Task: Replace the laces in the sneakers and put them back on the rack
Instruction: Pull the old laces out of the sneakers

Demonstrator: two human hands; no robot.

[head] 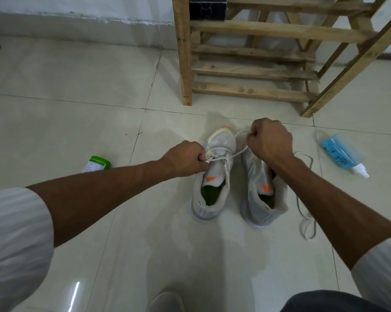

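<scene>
Lacing the near-centre sneaker [212, 188], we pull the two ends of the white lace [237, 153] apart so that the crossings lie snug over the tongue. The left hand [187, 159], at mid-frame, is curled into a fist beside the eyelets and pinches one lace end between thumb and forefinger, knuckles up, with the forearm running in from the lower left. The right hand [268, 140], slightly higher and to the right, is likewise closed around the other strand, which runs up to it from the eyelets. Its wrist is raised above the second sneaker [257, 199], and its forearm enters from the lower right. Both sneakers stand upright on the tiled floor [77, 109], side by side and toes toward the wooden rack [253, 70] in the upper right of the frame. We judge this placement keeps the tongues facing us for threading and the rack close for the return. Much of the second sneaker's front is hidden by the forearm, so we cannot tell whether it is laced. A loose grey lace [307, 221] trails on the floor just to its right. A blue spray bottle [340, 154] lies at the right edge and a green container [97, 164] at the left, both well apart from the work.
</scene>
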